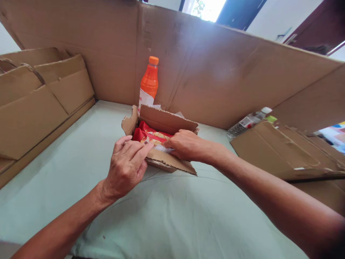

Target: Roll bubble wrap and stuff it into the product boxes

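A small open cardboard box [168, 118] stands in front of me with its flaps raised or folded outward. Inside lies a red printed packet [144, 133], with whitish clear plastic [161, 148] along its near side. My left hand [126, 162] is at the box's near left corner, its fingers stretched out over the rim and the packet's edge. From the right, my right hand [185, 144] reaches into the box with curled fingers, their tips down at the plastic and packet. What those fingertips hold, if anything, is hidden.
Behind the box stands an orange drink bottle [149, 81]. A large cardboard wall [229, 75] closes off the back. Another cardboard box [45, 97] sits at left. On the right are a clear plastic bottle [249, 122] and more cardboard [280, 147]. Pale green cloth [172, 208] covers the surface.
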